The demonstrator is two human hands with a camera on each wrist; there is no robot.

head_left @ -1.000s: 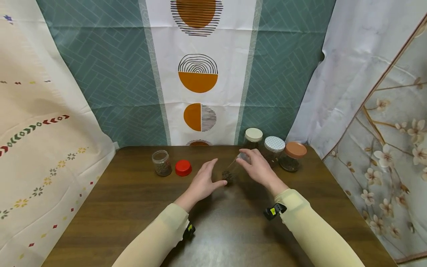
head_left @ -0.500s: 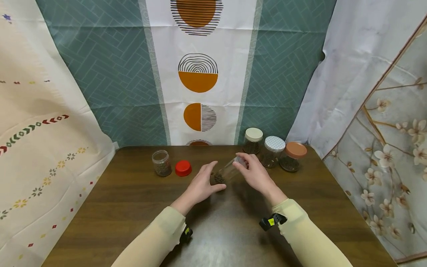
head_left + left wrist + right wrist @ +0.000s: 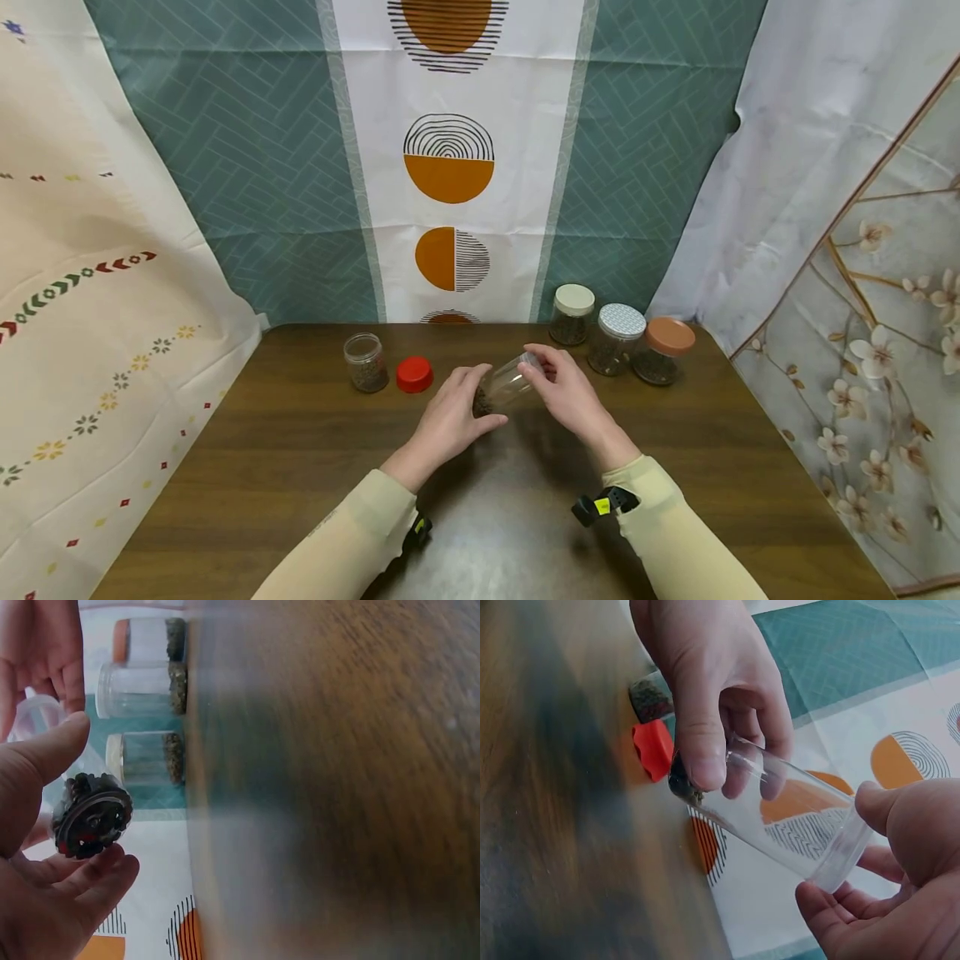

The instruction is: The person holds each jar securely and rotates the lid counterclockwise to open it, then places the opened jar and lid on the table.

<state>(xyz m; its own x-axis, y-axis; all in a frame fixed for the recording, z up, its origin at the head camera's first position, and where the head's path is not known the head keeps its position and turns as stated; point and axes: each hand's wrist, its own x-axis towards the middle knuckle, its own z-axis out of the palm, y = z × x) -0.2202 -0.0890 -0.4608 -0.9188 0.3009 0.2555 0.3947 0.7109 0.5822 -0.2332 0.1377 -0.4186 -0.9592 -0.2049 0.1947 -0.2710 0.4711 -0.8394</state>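
Observation:
A clear jar [image 3: 510, 383] with dark dried bits at its bottom is held tilted above the wooden table. My left hand [image 3: 447, 417] grips its bottom end; in the right wrist view the left thumb presses on the jar wall [image 3: 780, 832], fingers behind. The translucent top end [image 3: 844, 851] is pinched between thumb and fingers of my right hand [image 3: 567, 396]. In the left wrist view the jar's round base [image 3: 94, 816] faces the camera between left thumb and fingers. Left of the hands are a small uncapped jar [image 3: 366, 364] of dark bits and a red lid [image 3: 414, 375].
At the back right of the table [image 3: 300, 467] stand a cream-lidded jar [image 3: 573, 315], a jar with a pale patterned lid [image 3: 619, 337] and an orange-lidded jar [image 3: 663, 350]. A patterned curtain [image 3: 457, 208] hangs behind.
The right hand has tipped the jar and brought its bottom leftward into my left hand, which now grips it. A second ago the left hand stood spread beside the jar's bottom.

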